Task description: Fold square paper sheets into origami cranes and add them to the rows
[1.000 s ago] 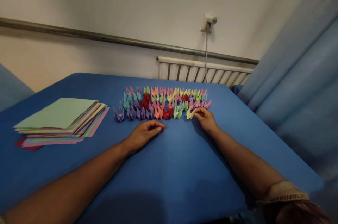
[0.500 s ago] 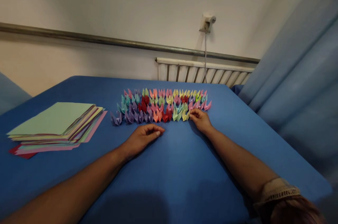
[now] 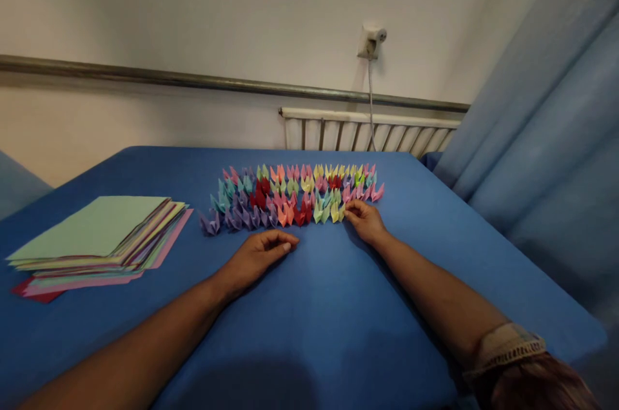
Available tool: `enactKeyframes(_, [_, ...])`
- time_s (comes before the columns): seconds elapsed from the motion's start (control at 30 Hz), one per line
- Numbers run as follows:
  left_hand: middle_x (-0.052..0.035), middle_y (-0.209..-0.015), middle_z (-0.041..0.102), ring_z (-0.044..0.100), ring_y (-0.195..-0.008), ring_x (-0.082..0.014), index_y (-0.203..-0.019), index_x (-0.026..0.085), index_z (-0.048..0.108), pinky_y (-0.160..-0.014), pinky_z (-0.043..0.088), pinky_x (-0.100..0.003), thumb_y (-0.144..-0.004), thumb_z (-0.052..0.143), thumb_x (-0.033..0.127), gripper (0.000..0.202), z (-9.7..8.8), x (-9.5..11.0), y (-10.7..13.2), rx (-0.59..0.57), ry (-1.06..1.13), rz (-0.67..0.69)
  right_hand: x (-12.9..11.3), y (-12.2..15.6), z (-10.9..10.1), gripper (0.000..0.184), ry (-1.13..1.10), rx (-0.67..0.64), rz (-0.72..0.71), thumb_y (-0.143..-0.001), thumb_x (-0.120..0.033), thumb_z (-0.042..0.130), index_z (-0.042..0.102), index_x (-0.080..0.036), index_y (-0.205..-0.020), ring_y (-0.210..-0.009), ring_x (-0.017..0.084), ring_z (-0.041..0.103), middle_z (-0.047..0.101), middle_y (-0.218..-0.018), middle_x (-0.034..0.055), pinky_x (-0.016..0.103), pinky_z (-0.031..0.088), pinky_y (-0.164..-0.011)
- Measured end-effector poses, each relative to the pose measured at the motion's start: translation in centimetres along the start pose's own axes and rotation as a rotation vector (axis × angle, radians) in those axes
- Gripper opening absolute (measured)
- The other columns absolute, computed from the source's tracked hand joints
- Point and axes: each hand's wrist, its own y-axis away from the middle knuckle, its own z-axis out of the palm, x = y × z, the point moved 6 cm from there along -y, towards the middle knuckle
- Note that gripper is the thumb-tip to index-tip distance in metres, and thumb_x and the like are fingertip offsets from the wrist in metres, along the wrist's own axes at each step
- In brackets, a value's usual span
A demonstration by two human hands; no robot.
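Note:
Folded paper cranes [image 3: 302, 213] in many colours stand close together in several rows on a blue-covered surface [image 3: 309, 307]. At the right end of the front row, my right hand [image 3: 366, 220] pinches the edge of a pale yellow paper crane [image 3: 337, 211] between thumb and fingertips. My left hand [image 3: 256, 258] rests on the blue cover just in front of the purple cranes [image 3: 251, 216]. Its fingers are loosely stretched out, with a small gap to the thumb, and nothing shows in them.
At the left lies an uneven stack of coloured paper sheets [image 3: 91, 226], pale green on top. Behind the surface are a wall rail [image 3: 203, 79], a radiator [image 3: 367, 129] and a socket with a plugged-in cord [image 3: 370, 42]. A blue curtain [image 3: 541, 139] hangs at the right.
The view has shifted slightly, so everything appears a little to the left. My right hand stays at the yellow paper crane; my left hand keeps its place on the cover.

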Motion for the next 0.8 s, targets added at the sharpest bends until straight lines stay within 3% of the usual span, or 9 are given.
enactKeyframes(0.57, [-0.0048, -0.096, 0.071, 0.063, -0.091, -0.0216, -0.091, 0.021, 0.071, -0.091, 0.045, -0.039, -0.073, 0.071, 0.045, 0.03, -0.1, 0.1, 0.0, 0.008, -0.026, -0.003, -0.5, 0.9, 0.0, 0.021, 0.064, 0.015, 0.026, -0.071, -0.03, 0.059, 0.06, -0.02, -0.088, -0.069, 0.015, 0.06, 0.066, -0.083, 0.0023, 0.03, 0.049, -0.068])
enactKeyframes(0.8, [-0.0058, -0.099, 0.07, 0.062, -0.094, -0.0213, -0.091, 0.02, 0.07, -0.092, 0.046, -0.038, -0.079, 0.064, 0.04, 0.024, 0.4, 0.4, 0.0, -0.046, -0.12, 0.091, -2.9, 1.5, -2.4, 0.008, 0.174, 0.147, 0.033, -0.072, -0.028, 0.055, 0.055, -0.021, -0.076, -0.058, 0.015, 0.052, 0.056, -0.064, -0.0018, 0.028, 0.041, -0.061])
